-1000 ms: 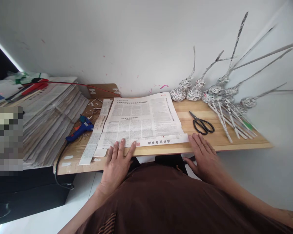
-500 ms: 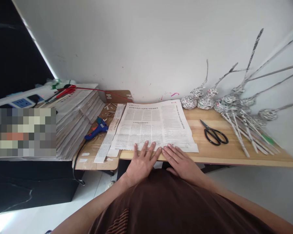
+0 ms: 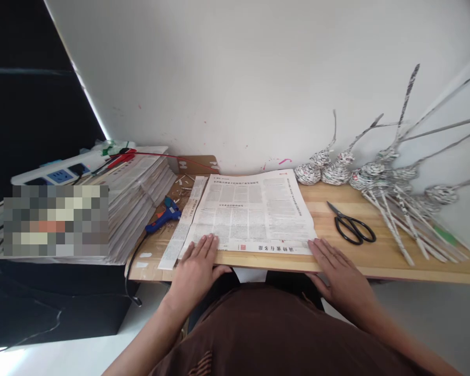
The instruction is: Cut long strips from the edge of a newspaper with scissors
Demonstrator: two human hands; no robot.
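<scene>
A newspaper sheet lies flat on the wooden table, its near edge folded over along the table's front. My left hand rests flat, fingers out, on the sheet's near left corner. My right hand lies flat with fingers spread at the sheet's near right corner, on the table's front edge. Neither hand holds anything. Black scissors lie to the right of the sheet.
A narrow newspaper strip and a blue glue gun lie left of the sheet. A tall stack of newspapers with a power strip stands at the left. Rolled paper sticks and coiled paper bundles fill the right back.
Half a second ago both hands were together at the middle of the fold. They have slid apart along the near edge to the sheet's two corners. The camera view has shifted slightly.
</scene>
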